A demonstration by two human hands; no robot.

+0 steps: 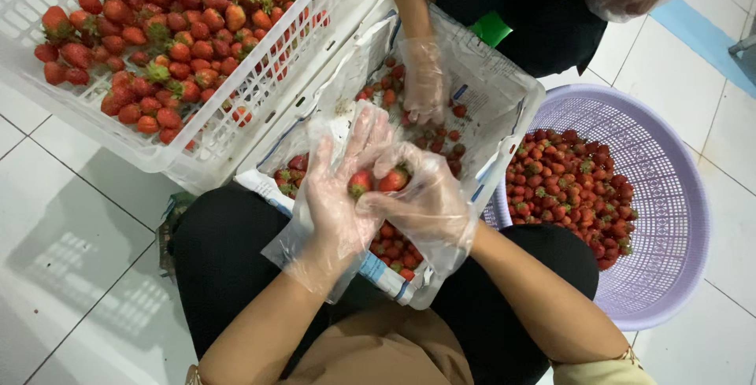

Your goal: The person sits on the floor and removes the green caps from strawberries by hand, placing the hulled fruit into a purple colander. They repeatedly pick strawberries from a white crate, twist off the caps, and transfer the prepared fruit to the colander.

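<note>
At the far left a white crate sits tilted on the tiled floor, heaped with red strawberries. Just right of it, across your lap, lies a shallow tray lined with plastic sheet, with more berries scattered in it. Your left hand, in a loose clear plastic glove, is over the tray with its fingers spread upward and its grip wide; a small strawberry rests against its palm side. Your right hand, gloved the same way, touches the left and pinches a second strawberry between its fingertips, grip narrow around the fruit. Beyond them, another person's gloved hand reaches down into the far end of the tray among the berries. To the right a round lilac basket on the floor holds a pile of strawberries.
</note>
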